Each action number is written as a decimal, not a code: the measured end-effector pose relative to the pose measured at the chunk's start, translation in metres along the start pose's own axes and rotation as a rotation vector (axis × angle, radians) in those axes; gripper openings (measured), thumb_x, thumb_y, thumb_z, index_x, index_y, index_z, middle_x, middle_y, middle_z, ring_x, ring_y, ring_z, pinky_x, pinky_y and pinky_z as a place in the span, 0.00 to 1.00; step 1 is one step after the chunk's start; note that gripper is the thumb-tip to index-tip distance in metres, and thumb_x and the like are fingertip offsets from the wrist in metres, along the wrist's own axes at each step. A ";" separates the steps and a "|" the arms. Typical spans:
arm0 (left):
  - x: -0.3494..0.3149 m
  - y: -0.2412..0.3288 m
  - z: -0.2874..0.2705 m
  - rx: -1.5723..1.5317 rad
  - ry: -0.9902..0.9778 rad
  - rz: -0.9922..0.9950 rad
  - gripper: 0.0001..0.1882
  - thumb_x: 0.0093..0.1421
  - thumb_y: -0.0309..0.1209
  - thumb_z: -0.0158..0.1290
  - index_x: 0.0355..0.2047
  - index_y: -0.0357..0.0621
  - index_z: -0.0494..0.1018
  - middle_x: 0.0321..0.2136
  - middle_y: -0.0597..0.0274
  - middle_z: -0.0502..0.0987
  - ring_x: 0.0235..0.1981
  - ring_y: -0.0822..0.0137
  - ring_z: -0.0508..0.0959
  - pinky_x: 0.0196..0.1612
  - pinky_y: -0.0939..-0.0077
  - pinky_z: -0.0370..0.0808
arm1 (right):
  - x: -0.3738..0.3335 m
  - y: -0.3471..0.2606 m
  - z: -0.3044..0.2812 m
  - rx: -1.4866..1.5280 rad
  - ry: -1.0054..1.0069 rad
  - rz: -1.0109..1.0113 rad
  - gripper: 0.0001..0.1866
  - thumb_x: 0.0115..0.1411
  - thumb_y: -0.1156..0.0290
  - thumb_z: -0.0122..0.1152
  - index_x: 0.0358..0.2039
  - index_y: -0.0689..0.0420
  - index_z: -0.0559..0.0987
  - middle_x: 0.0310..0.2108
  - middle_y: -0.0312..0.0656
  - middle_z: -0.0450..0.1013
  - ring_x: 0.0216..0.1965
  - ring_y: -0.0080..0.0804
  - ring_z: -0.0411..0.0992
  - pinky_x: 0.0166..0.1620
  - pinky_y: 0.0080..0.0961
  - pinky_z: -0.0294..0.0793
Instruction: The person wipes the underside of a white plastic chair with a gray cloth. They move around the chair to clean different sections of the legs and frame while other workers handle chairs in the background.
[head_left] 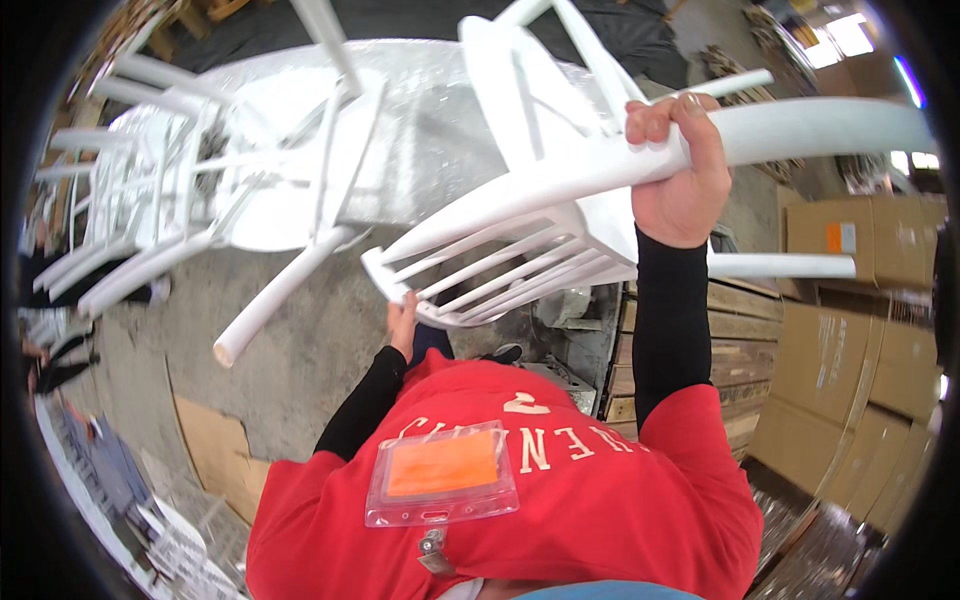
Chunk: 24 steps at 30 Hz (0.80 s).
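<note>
A white chair [590, 165] with a slatted back is held tilted in front of my body. My right hand [685, 165] is wrapped round its long curved post, thumb and fingers closed on it. Lower and to the left, my left hand [402, 326] grips the rail at the end of the slats; its fingers are partly hidden behind the rail. Just beyond it, another white chair [500, 95] rests on a table [430, 135] covered in clear plastic wrap. The held chair hides part of that one.
Several white chairs [180, 170] lie legs up along the table's left side, one post [280, 295] sticking out toward me. Cardboard boxes [825, 360] are stacked at right beside wooden pallets [740, 350]. A flat cardboard sheet [215, 450] lies on the concrete floor. People's limbs show at the far left.
</note>
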<state>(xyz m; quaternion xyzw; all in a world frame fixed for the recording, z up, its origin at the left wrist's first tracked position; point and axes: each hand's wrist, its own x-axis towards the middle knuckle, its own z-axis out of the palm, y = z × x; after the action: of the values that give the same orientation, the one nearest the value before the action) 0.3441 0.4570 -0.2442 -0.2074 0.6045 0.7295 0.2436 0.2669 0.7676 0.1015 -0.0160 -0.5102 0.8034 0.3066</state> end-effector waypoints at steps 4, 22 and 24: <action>-0.015 0.023 0.014 -0.154 0.012 0.100 0.20 0.72 0.47 0.50 0.46 0.41 0.69 0.37 0.57 0.79 0.34 0.60 0.83 0.43 0.61 0.79 | 0.013 -0.060 -0.054 0.213 0.027 0.005 0.07 0.61 0.72 0.61 0.30 0.59 0.71 0.22 0.41 0.67 0.26 0.35 0.68 0.48 0.39 0.71; -0.290 0.325 0.435 0.765 -1.027 1.394 0.15 0.67 0.30 0.57 0.50 0.35 0.73 0.28 0.65 0.75 0.23 0.78 0.70 0.25 0.83 0.65 | -0.361 -0.380 -0.409 0.757 0.684 -1.176 0.13 0.55 0.59 0.53 0.22 0.48 0.61 0.15 0.28 0.60 0.21 0.25 0.65 0.52 0.39 0.71; -0.357 0.299 0.514 0.773 -1.291 1.479 0.13 0.67 0.34 0.58 0.46 0.38 0.74 0.25 0.69 0.72 0.23 0.80 0.70 0.26 0.84 0.64 | -0.424 -0.386 -0.441 0.816 0.718 -1.340 0.13 0.56 0.58 0.52 0.23 0.48 0.61 0.15 0.28 0.59 0.21 0.26 0.65 0.52 0.41 0.72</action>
<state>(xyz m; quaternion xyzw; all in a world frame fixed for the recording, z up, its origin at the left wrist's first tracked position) 0.4428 0.8802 0.2966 0.7323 0.5274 0.4262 0.0631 0.9442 1.0220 0.0888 0.1469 0.0443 0.5197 0.8404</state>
